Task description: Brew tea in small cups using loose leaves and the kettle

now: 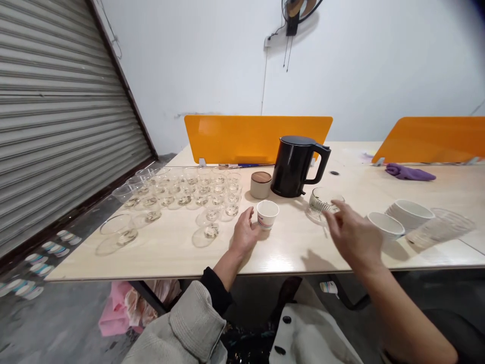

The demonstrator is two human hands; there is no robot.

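Note:
A white paper cup (267, 216) with a printed band stands upright near the table's front. Beside it on the left is my left hand (245, 231), fingers parted and curved toward the cup; I cannot tell whether they touch it. My right hand (354, 237) hovers in front of a ribbed glass bowl (320, 200), its thumb and index finger apart and the other fingers curled. No object shows between them. The bowl's contents are partly hidden by the hand.
Rows of clear cups (185, 194) with dark bits inside fill the left. Behind are a black kettle (291, 169), a wooden-lidded jar (260, 186) and an orange divider (235, 139). Stacked paper cups (386, 227), clear cups (441, 230) and a purple cloth (409, 172) lie right.

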